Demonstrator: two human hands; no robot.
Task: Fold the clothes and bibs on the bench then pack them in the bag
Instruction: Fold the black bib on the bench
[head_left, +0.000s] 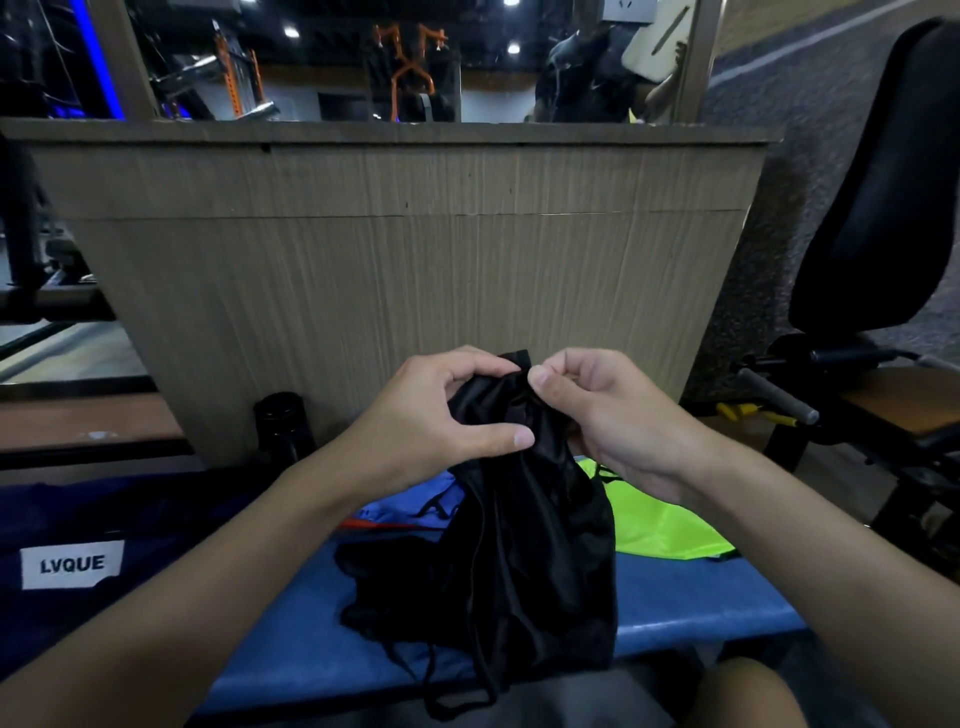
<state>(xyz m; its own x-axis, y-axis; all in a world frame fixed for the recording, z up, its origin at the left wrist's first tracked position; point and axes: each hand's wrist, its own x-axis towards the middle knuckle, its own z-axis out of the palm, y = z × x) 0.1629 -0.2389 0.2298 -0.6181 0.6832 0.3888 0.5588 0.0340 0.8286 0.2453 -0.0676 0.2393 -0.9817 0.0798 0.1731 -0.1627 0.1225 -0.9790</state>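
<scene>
Head view: left hand (447, 410), right hand (608, 415) both pinch top edge of black garment (524, 545), centre, hem trailing on bench (701, 608) at 6 o'clock. Bag (104, 530) at 8 o'clock, green bib (654, 525) at 4. Step: likely finding corners; next needs spreading flat.

Wood-grain partition (405, 249) under a mirror (337, 62), black padded seat (883, 182) right.
</scene>
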